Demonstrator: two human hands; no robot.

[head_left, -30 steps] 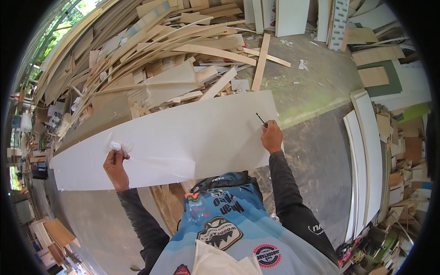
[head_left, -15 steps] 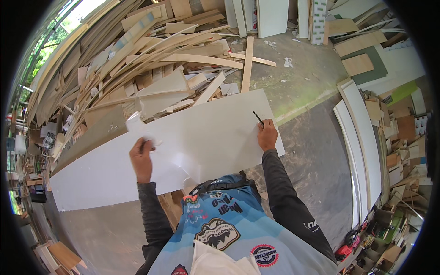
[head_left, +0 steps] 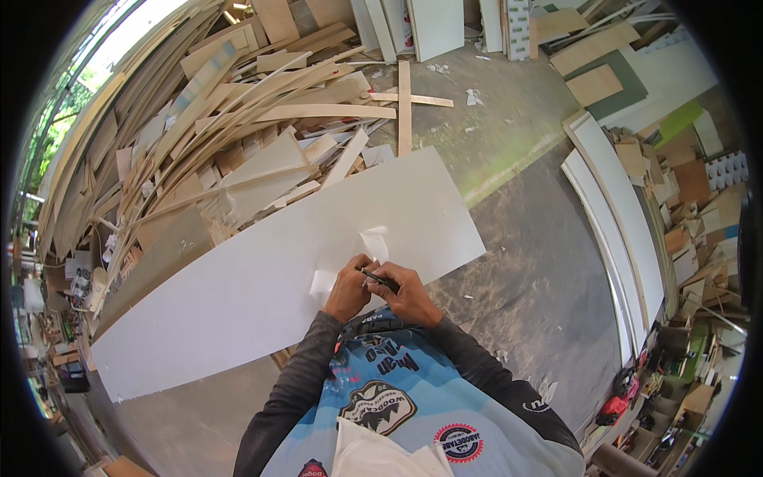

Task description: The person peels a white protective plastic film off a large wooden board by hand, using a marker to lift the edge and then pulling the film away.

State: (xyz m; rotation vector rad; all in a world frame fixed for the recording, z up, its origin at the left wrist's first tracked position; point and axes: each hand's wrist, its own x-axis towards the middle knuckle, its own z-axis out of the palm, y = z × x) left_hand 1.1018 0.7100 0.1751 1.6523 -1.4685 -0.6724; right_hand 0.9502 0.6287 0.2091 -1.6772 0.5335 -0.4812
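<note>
My left hand (head_left: 347,291) and my right hand (head_left: 408,294) meet close to my body, over a long white board (head_left: 230,274). In my right hand's closed fingers is a thin dark pencil (head_left: 378,279), which points toward the left hand. A white piece of paper (head_left: 374,243) sticks out beyond the left fingers. Another white flap (head_left: 321,284) shows beside that hand; whether both belong to one sheet I cannot tell. The left fingers are curled closed on the paper, and their tips are partly hidden by the right hand.
A heap of wood offcuts and thin strips (head_left: 262,119) lies beyond the board. Long white panels (head_left: 608,215) stand at the right, with more scraps (head_left: 707,230) behind. White panels (head_left: 435,30) lean at the back. Paper bits litter the grey floor (head_left: 524,278).
My left hand has moved right and nearer with the white paper. My right hand has come left and nearer with the pencil, so the two now meet. The view has shifted slightly.
</note>
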